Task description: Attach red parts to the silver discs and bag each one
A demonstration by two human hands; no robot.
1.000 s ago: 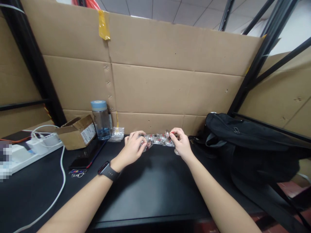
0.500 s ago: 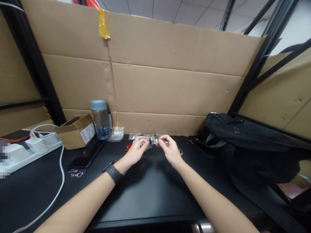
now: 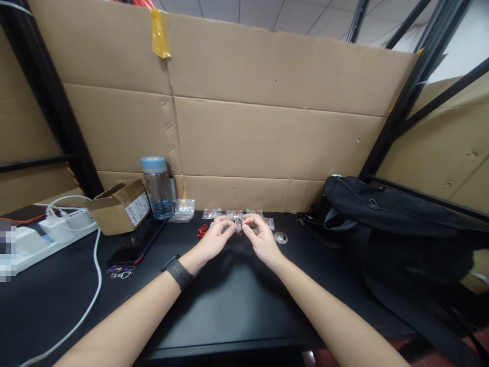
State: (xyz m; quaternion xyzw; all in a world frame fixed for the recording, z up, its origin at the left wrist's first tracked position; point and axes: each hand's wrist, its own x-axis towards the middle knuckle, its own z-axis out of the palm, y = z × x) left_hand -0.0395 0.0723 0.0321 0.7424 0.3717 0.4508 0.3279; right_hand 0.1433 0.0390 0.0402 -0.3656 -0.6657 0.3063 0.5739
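Here's the small shiny packet [image 3: 239,225], right between the two sets of fingertips, its long axis looking near upright, neither hand clearly nearer! Left hand [image 3: 214,240] pinches its left edge; right hand [image 3: 264,243], directly opposite, nips a red bit [image 3: 246,223] on its right. Beyond, clear bags [image 3: 234,213] line the desk [image 3: 229,311]; a flat ring [image 3: 281,237] lies rightward, red strips [image 3: 202,231] left.
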